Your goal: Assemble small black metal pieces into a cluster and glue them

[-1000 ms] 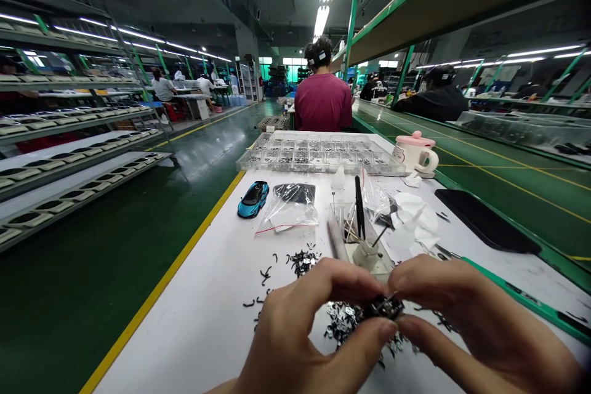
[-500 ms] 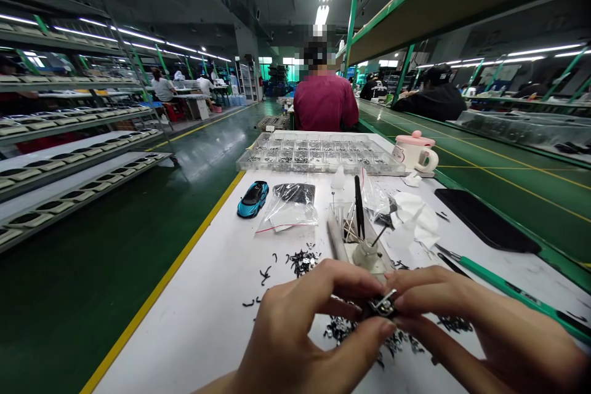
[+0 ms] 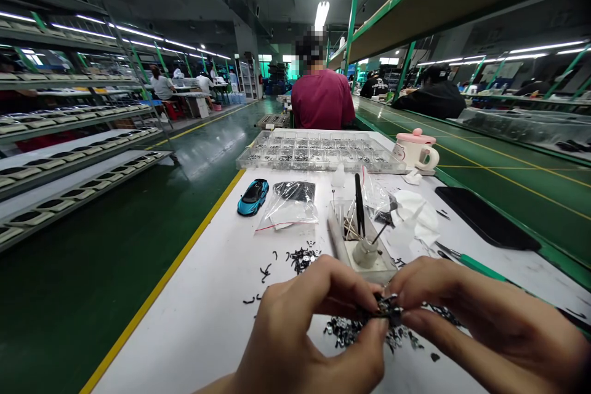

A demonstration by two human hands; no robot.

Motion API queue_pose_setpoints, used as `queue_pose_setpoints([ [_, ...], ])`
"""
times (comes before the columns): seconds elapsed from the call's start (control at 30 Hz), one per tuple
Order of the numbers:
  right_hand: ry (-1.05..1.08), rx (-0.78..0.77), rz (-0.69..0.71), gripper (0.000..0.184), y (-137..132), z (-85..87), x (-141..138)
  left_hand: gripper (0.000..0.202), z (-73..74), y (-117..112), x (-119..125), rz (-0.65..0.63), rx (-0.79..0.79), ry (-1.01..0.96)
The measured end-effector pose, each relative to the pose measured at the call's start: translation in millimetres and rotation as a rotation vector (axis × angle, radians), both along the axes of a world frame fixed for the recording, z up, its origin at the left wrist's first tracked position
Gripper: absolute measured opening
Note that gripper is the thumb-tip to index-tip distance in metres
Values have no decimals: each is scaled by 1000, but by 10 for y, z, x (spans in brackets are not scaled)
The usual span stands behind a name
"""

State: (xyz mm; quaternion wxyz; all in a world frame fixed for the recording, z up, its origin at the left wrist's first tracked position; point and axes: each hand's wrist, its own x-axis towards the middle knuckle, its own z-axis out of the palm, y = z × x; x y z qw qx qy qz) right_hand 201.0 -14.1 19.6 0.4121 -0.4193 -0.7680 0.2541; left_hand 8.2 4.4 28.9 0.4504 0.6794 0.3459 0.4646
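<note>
Between my two hands is a small black part with shiny metal bits [image 3: 386, 306], too small and too covered by fingers to name. My left hand [image 3: 314, 326] pinches it between thumb and fingertips from the left. From the right, the fingertips and thumb of my right hand [image 3: 466, 314] close on its other side. Below it on the white table lies a pile of tiny black and silver pieces [image 3: 344, 331], partly hidden by my hands. A second heap of black clips [image 3: 302, 258] lies beyond my left hand.
Ahead stand an open box [image 3: 339, 240] with tweezers [image 3: 359, 203] and a small bottle [image 3: 365, 252]. Nearby are a blue toy car [image 3: 253, 197], a plastic bag [image 3: 290, 204], a compartment tray [image 3: 318, 151], a lidded mug [image 3: 415, 151] and a green-handled tool [image 3: 482, 266].
The part has turned in my fingers, and its bright metal strip now shows differently. My right hand has shifted slightly, with its fingers more bent. My left thumb has drawn back a little.
</note>
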Motion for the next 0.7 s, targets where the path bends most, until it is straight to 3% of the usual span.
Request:
queue_pose_setpoints([
  [0.1, 38, -15, 14, 7, 4, -31, -7, 19, 16, 19, 1, -14, -49, 13],
  [0.27, -60, 182, 33, 19, 13, -58, -8, 17, 33, 32, -23, -8, -98, 51],
  [0.5, -163, 266, 49, 20, 30, -46, 4, 22, 24, 59, -17, -14, -63, 61],
  [0.6, -190, 232, 26, 16, 7, -58, -4, 19, -13, 75, -31, -35, -12, 106],
  [0.7, -182, 90, -8, 8, -22, -69, -15, 20, -58, 69, -48, -31, 77, 128],
])
